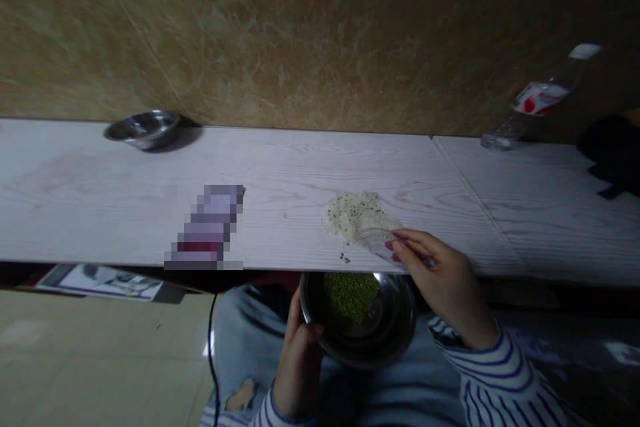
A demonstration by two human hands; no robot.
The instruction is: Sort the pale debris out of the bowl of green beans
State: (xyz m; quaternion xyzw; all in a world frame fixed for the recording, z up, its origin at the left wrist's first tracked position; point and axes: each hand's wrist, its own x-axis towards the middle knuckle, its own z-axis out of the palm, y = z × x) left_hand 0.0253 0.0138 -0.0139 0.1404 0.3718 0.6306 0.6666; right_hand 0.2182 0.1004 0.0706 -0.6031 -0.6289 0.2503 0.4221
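Observation:
My left hand [300, 340] grips the rim of a steel bowl [390, 337] held below the table's front edge, above my lap. The bowl contains green beans [350, 293]. My right hand [440, 280] pinches a small clear plastic piece [377, 240] at the near edge of a heap of pale grains [357, 213] on the white wooden table [280, 180]. A few dark beans [345, 258] lie loose near the table edge, just in front of the heap.
An empty steel bowl [145, 128] sits at the back left by the wall. A clear plastic bottle [543, 97] leans at the back right, next to a dark object [613, 150]. A blurred flat item [207, 227] lies on the table's left. Papers [103, 280] lie on the floor.

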